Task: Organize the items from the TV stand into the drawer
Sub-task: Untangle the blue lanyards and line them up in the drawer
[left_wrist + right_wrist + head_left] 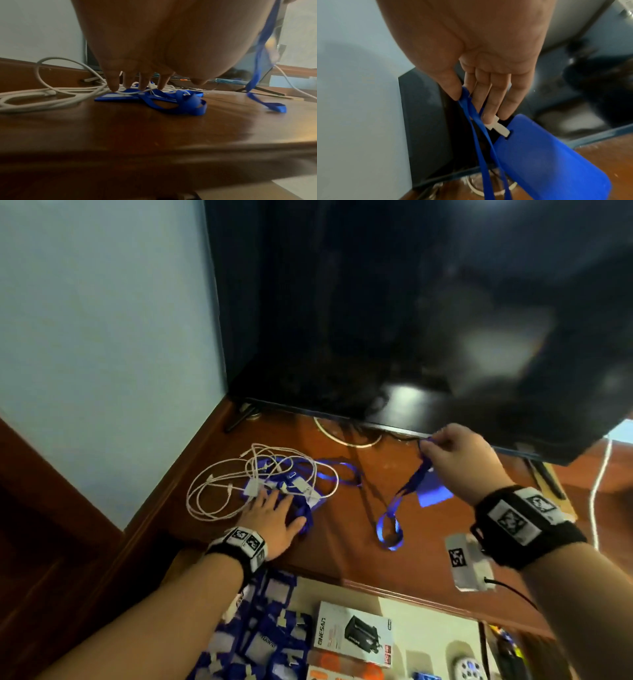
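My right hand [445, 448] pinches a blue lanyard strap [399, 499] above the wooden TV stand [342, 549], lifted in front of the TV's lower edge. Its blue badge holder [547, 159] hangs by a white clip under my fingers [489, 108]. The strap's loop end [267, 105] still trails on the wood. My left hand [274, 515] lies flat with straight fingers [113, 81] pressing a pile of blue lanyards and badges [294, 491] tangled with white cables [219, 484]. The open drawer [428, 635] is below the stand's front edge.
The black TV [411, 320] stands on the stand, its foot [241, 416] at the back left. A white cable coil [346, 438] lies under it. In the drawer are blue badge holders [263, 642], a white adapter box [352, 633] and orange items. A white cord [601, 484] hangs at right.
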`<state>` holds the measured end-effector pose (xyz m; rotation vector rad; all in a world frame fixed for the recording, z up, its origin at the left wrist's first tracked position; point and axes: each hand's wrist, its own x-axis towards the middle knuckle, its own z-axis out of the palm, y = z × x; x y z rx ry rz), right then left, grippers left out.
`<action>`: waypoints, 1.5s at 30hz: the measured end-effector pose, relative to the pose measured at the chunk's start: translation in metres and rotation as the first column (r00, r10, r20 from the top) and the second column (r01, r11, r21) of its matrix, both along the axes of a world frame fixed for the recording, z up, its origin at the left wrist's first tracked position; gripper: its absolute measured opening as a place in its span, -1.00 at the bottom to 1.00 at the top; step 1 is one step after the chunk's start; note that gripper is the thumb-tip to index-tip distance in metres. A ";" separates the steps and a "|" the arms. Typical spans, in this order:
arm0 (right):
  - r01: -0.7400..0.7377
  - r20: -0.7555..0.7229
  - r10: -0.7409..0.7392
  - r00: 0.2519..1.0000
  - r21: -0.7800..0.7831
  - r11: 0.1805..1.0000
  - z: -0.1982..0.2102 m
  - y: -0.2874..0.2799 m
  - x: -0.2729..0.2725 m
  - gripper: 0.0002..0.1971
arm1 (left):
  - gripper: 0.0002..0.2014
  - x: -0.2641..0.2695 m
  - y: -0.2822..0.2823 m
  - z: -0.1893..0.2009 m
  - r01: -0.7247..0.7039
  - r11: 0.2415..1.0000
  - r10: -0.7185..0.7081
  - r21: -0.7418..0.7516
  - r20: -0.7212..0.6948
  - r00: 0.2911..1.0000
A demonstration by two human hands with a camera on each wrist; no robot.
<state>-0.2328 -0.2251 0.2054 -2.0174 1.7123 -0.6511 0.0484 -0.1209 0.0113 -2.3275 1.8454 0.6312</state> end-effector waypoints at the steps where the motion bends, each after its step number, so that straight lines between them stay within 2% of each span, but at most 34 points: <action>1: -0.005 0.037 0.005 0.999 -0.010 1.000 0.010 0.001 -0.005 -0.84 | -0.31 0.005 -0.009 0.002 -0.016 1.000 0.017 0.010 -0.017 1.000; 4: -0.030 0.154 0.033 0.987 -0.023 0.999 0.034 0.007 -0.018 -0.87 | -0.45 0.015 -0.031 0.015 -0.029 0.999 0.031 0.038 -0.067 0.997; 8: -0.116 0.301 0.113 0.947 -0.008 0.993 0.059 0.020 -0.024 -0.93 | -0.64 0.000 -0.038 0.065 0.045 0.998 -0.046 0.054 0.007 0.999; 10: -0.137 0.305 0.138 0.942 -0.023 0.990 0.070 0.026 -0.024 -0.91 | -0.67 -0.016 -0.034 0.097 0.049 0.998 -0.049 -0.046 0.006 0.999; 11: -0.156 0.290 0.159 0.944 -0.032 0.987 0.076 0.030 -0.024 -0.90 | -0.63 -0.023 -0.033 0.113 0.018 0.989 -0.028 -0.144 -0.075 0.997; 12: -0.183 0.288 0.187 0.939 -0.044 0.982 0.082 0.033 -0.023 -0.91 | -0.55 -0.031 -0.031 0.127 -0.031 0.966 -0.028 -0.258 -0.219 0.975; 13: -0.212 0.295 0.221 0.929 -0.062 0.975 0.087 0.037 -0.021 -0.91 | -0.43 -0.039 -0.029 0.143 -0.075 0.937 -0.072 -0.342 -0.396 0.915; 15: -0.275 0.279 0.300 0.912 -0.124 0.953 0.096 0.045 -0.017 -0.91 | -0.22 -0.054 -0.022 0.173 -0.102 0.922 -0.222 -0.374 -0.725 0.652; 16: -0.308 0.258 0.340 0.904 -0.158 0.938 0.100 0.049 -0.016 -0.89 | -0.21 -0.060 -0.016 0.186 -0.056 0.932 -0.277 -0.357 -0.805 0.524; 17: -0.334 0.237 0.372 0.898 -0.186 0.924 0.103 0.052 -0.015 -0.87 | -0.28 -0.065 -0.011 0.194 0.009 0.940 -0.306 -0.340 -0.832 0.463; 18: -0.352 0.215 0.394 0.893 -0.210 0.912 0.106 0.055 -0.014 -0.85 | -0.40 -0.070 -0.006 0.200 0.062 0.939 -0.326 -0.337 -0.826 0.460; 19: -0.364 0.196 0.410 0.891 -0.231 0.902 0.108 0.057 -0.015 -0.85 | -0.55 -0.073 -0.001 0.202 0.083 0.936 -0.337 -0.343 -0.799 0.498; 21: -0.360 0.145 0.404 0.903 -0.256 0.897 0.105 0.056 -0.019 -0.89 | -0.79 -0.078 0.010 0.207 0.044 0.927 -0.332 -0.373 -0.759 0.560; 22: -0.333 0.097 0.370 0.924 -0.273 0.903 0.101 0.055 -0.022 -0.91 | -0.84 -0.079 0.014 0.208 0.002 0.926 -0.312 -0.376 -0.766 0.562; 24: -0.226 0.008 0.244 0.970 -0.349 0.910 0.086 0.056 -0.028 -0.75 | -0.85 -0.079 0.022 0.211 -0.123 0.927 -0.238 -0.354 -0.809 0.537; 26: -0.145 0.053 0.180 0.982 -0.398 0.906 0.067 0.068 -0.030 -0.57 | -0.86 -0.076 0.030 0.215 -0.252 0.915 -0.162 -0.315 -0.859 0.485; 27: -0.160 0.103 0.212 0.972 -0.370 0.915 0.058 0.078 -0.027 -0.52 | -0.86 -0.074 0.034 0.216 -0.304 0.907 -0.126 -0.292 -0.876 0.466; 29: -0.284 0.200 0.330 0.923 -0.225 0.932 0.037 0.106 -0.018 -0.41 | -0.86 -0.073 0.043 0.219 -0.385 0.890 -0.057 -0.246 -0.895 0.442; 32: -0.432 0.172 0.452 0.875 -0.140 0.891 0.008 0.140 0.001 -0.23 | -0.82 -0.077 0.058 0.222 -0.432 0.874 -0.012 -0.221 -0.900 0.435; 34: -0.401 0.155 0.426 0.891 -0.172 0.900 -0.006 0.149 0.012 -0.29 | -0.79 -0.077 0.066 0.223 -0.423 0.873 -0.007 -0.242 -0.874 0.486; 37: -0.305 0.129 0.341 0.931 -0.235 0.923 -0.008 0.152 0.021 -0.63 | -0.71 -0.071 0.073 0.224 -0.422 0.854 -0.021 -0.304 -0.831 0.556; 40: -0.283 0.048 0.303 0.952 -0.248 0.927 0.002 0.150 0.018 -0.82 | -0.58 -0.056 0.075 0.219 -0.428 0.773 -0.001 -0.469 -0.675 0.738; 41: -0.280 0.052 0.305 0.951 -0.272 0.921 0.006 0.148 0.016 -0.83 | -0.54 -0.050 0.075 0.215 -0.416 0.783 0.016 -0.463 -0.652 0.758; 42: -0.277 0.080 0.313 0.947 -0.298 0.914 0.012 0.146 0.014 -0.84 | -0.50 -0.045 0.075 0.210 -0.397 0.828 0.014 -0.396 -0.693 0.721; 43: -0.270 0.124 0.322 0.938 -0.315 0.910 0.017 0.145 0.013 -0.84 | -0.46 -0.044 0.075 0.205 -0.363 0.889 0.013 -0.281 -0.775 0.632; 45: -0.245 0.249 0.327 0.912 -0.311 0.918 0.030 0.142 0.013 -0.85 | -0.37 -0.051 0.081 0.196 -0.248 0.968 0.076 -0.025 -0.918 0.388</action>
